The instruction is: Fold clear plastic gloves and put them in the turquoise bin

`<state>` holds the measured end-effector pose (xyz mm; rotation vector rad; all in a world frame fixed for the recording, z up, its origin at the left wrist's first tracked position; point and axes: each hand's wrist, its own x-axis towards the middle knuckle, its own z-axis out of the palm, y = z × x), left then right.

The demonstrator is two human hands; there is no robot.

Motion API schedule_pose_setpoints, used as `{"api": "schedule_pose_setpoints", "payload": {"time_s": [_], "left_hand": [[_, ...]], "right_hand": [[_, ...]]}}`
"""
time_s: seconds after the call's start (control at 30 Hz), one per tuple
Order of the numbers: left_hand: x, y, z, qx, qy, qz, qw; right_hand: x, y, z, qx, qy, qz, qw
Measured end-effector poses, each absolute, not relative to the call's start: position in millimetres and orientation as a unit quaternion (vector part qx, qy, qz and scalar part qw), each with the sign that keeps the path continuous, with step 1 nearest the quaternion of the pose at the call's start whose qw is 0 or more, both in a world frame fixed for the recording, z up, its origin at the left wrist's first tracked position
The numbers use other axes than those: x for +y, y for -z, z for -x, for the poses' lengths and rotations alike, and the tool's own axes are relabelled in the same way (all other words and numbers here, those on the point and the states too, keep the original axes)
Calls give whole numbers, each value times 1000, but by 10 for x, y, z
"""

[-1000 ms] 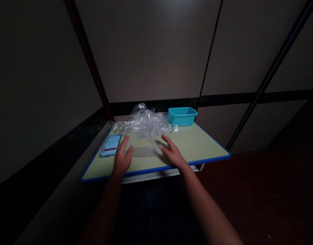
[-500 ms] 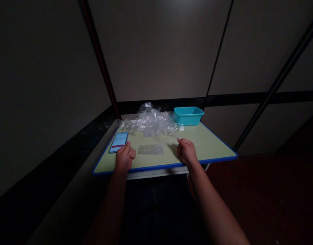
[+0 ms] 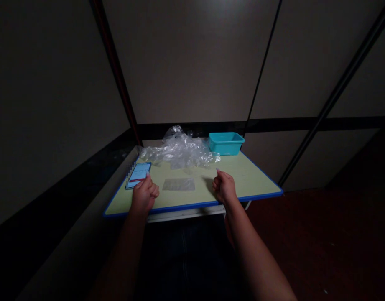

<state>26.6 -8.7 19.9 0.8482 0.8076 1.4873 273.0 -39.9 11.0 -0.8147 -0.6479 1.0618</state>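
My left hand (image 3: 145,194) is curled into a fist with the thumb pointing up, just in front of a phone (image 3: 138,174) with a lit screen. My right hand (image 3: 224,186) makes a similar fist, thumb raised, over the right front part of the table. Nothing shows in either hand. Between the two, a small flat clear plastic bag (image 3: 179,184) lies on the table, touched by neither hand.
A crumpled heap of clear plastic bags (image 3: 182,149) covers the back of the pale yellow table (image 3: 251,179), which has a blue edge. Beside the heap, at the back right, stands a turquoise plastic basket (image 3: 226,147). Panelled walls (image 3: 192,67) rise behind and on the left.
The whole view has shifted, so the table and its things sit slightly further left. The right thumb points more upward now. Both fists stay closed, and nothing on the table has visibly moved.
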Motion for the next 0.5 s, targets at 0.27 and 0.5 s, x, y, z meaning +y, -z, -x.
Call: {"api": "schedule_pose_setpoints", "payload": {"time_s": [0.27,0.5], "left_hand": [[-85,-194,-255,340,-635,-364,590],[-80,-192,-266,351,-639,-362,581]], "right_hand": [[-397,-112,-2734,-293,-487,370,735],[-384,-85,-2664,-319,-473,373,731]]}}
